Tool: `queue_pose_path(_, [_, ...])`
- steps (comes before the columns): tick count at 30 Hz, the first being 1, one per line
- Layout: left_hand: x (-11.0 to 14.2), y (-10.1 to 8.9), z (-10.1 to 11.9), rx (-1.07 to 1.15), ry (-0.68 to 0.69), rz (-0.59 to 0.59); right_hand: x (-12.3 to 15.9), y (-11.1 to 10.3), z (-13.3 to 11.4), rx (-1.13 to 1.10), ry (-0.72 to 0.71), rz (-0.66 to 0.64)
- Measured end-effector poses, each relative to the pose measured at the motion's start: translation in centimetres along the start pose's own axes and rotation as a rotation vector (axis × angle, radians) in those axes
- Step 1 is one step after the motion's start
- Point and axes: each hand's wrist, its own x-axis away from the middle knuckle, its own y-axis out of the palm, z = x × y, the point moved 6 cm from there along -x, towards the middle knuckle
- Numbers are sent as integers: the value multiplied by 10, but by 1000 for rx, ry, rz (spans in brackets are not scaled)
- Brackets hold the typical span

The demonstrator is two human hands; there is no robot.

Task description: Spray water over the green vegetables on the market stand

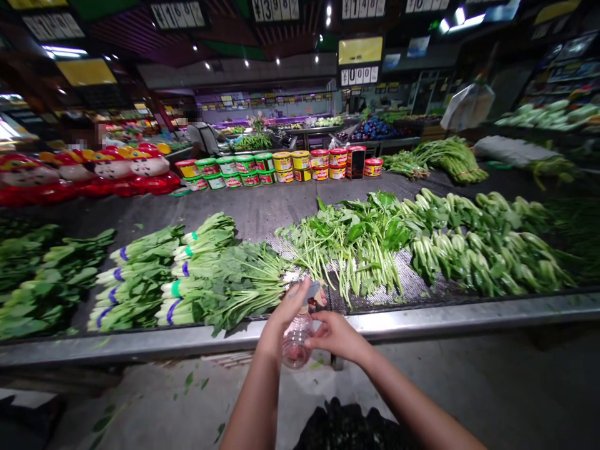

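A small clear plastic spray bottle point(297, 342) is held upright in front of the vegetable counter. My left hand point(281, 319) is wrapped round its neck and head, with a finger up over the top. My right hand point(334, 335) grips the bottle's side from the right. Just beyond the bottle lie leafy greens with pale stems point(356, 247) and a heap of dark leafy bunches point(234, 284) on the counter's mesh surface.
A metal counter rim point(422, 319) runs across in front of me. Tied green bunches point(154, 275) lie at left, bok choy point(487, 250) at right. Rows of coloured tins point(281, 167) and red toy figures point(94, 172) stand at the back. Leaf scraps litter the floor.
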Motion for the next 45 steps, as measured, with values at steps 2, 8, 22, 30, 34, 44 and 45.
queue_pose_path(2, [-2, -2, -4, 9, -5, 24, 1, 0, -1, 12, 2, -23])
queue_pose_path(8, [-10, -2, -18, -14, -48, 22, 3, 3, 7, 16, 41, -45])
queue_pose_path(22, [-14, 0, -27, -1, -187, 5, 0, 1, 12, -2, 63, -48])
queue_pose_path(30, [-22, 10, -23, -78, -134, -60, -2, -2, 16, 7, 84, -48])
queue_pose_path(34, [-28, 8, -23, -28, -113, -22, -3, -11, 13, 55, 54, 17])
queue_pose_path(44, [-45, -9, -17, 159, 59, 301, -8, -38, 6, -7, -9, 214])
queue_pose_path(45, [-47, -9, -16, 161, 64, 315, -8, -40, 5, -10, -15, 222])
